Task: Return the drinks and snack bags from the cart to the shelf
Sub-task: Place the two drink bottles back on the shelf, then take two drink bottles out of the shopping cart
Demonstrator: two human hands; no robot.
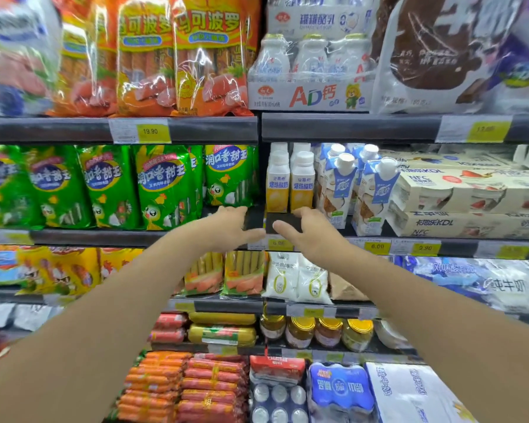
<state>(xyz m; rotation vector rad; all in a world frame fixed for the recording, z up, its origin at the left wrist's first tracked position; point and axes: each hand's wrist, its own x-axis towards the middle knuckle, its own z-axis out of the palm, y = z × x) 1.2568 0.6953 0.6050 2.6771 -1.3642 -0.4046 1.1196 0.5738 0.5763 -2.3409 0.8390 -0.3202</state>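
Both hands (226, 225) (310, 232) reach glossy green bags (165, 187).

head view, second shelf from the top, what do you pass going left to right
green foil snack bags → left hand → right hand and yellow-labelled white-capped bottles → blue-and-white drink cartons → stacked cream yoghurt boxes

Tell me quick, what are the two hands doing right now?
Left hand: open, holding nothing, fingers at the shelf edge by the green bags.
Right hand: open, holding nothing, fingers just below the yellow bottles.
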